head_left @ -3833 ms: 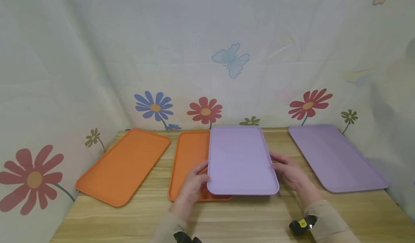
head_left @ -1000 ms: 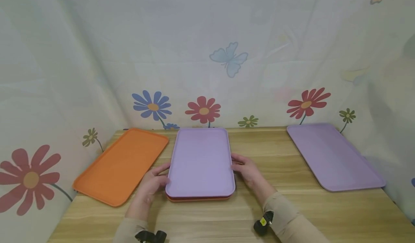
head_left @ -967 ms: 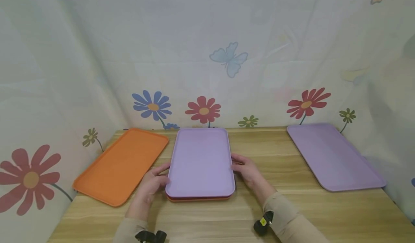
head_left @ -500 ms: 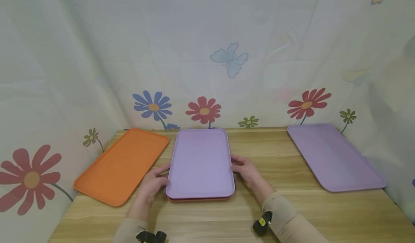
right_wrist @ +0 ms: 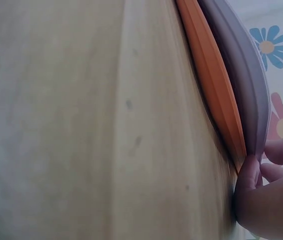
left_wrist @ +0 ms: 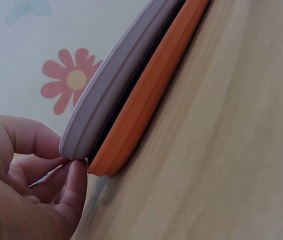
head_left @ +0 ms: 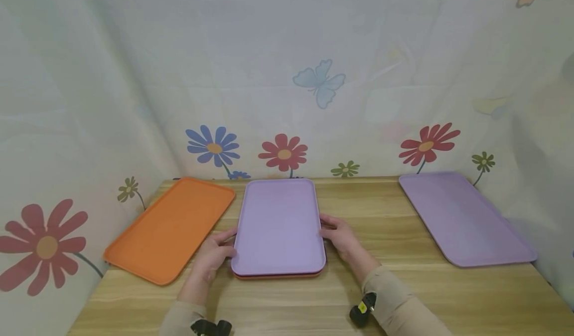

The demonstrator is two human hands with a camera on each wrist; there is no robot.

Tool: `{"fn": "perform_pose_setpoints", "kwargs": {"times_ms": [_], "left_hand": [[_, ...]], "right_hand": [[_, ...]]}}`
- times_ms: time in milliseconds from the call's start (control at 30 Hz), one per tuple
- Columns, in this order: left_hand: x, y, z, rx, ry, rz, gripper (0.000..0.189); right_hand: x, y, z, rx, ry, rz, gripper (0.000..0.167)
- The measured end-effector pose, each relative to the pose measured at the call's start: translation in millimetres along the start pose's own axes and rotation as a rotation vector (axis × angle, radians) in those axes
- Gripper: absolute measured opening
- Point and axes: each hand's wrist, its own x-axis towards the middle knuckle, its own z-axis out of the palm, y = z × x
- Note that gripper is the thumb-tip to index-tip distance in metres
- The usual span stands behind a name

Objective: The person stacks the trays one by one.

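At the far left of the head view, a large red flower [head_left: 47, 247] is printed on the pale cloth [head_left: 358, 32]. Next, left of centre, an orange tray [head_left: 170, 231] lies slanted on the wooden table [head_left: 278, 306]. Just beside it, below centre, my left hand [head_left: 212, 253] pinches the near left edge of the middle lavender tray [head_left: 280, 226] between thumb and fingers. That tray sits in the lower middle of the frame, directly over the lower orange tray [left_wrist: 141, 100]; a dark gap shows between their rims in my left wrist view. Right of centre, my right hand [head_left: 341, 234] pinches its right edge. Well apart, at the lower right, the other lavender tray [head_left: 466, 219] lies slanted on the table.
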Motion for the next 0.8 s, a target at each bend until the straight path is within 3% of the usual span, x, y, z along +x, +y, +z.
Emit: {"fn": "perform_pose_setpoints", "kwargs": {"times_ms": [367, 800], "left_hand": [[-1.1, 3.3, -3.1, 0.038, -0.022, -0.032, 0.064], [-0.3, 0.5, -4.1, 0.072, -0.045, 0.023, 0.067]], "right_hand": [[-0.3, -2.6, 1.3, -0.081, 0.016, -0.017, 0.05], [1.1, -1.5, 1.8, -0.14, 0.026, -0.016, 0.05]]}}
